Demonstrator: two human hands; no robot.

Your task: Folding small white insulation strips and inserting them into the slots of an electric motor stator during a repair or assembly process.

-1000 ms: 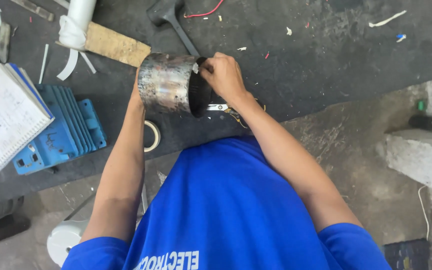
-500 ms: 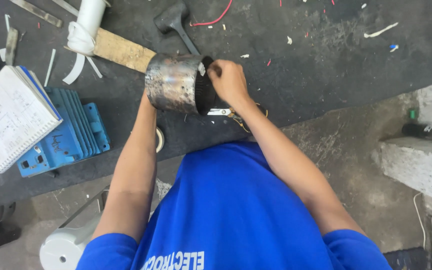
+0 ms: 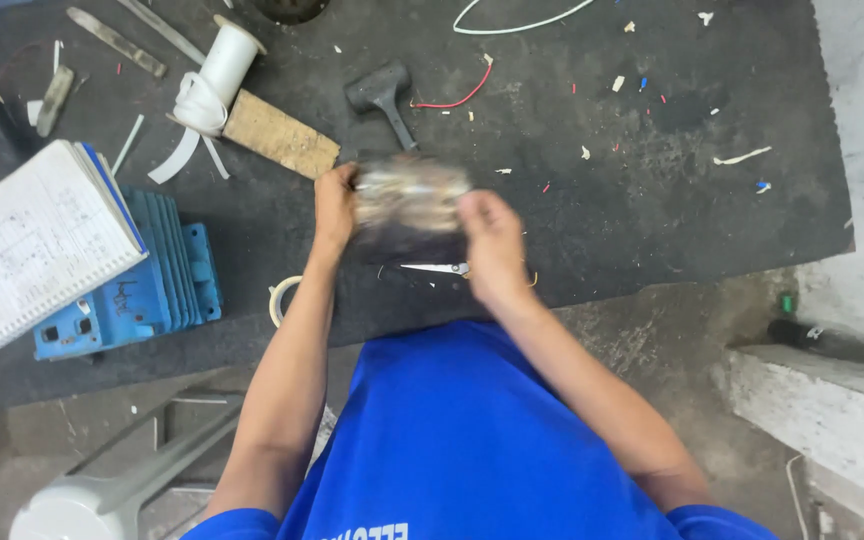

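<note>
Metal cylinder (image 3: 412,205), blurred, sits above the dark surface (image 3: 652,200), just below the black mallet (image 3: 384,95). Left hand (image 3: 335,205) grips its left end; right hand (image 3: 489,240) closes on its right side. Scissors (image 3: 437,268) lie just beneath the cylinder.

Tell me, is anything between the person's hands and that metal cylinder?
Nothing visible. The left hand and the right hand grip the blurred metal cylinder directly at its two ends, above the dark mat.
</note>
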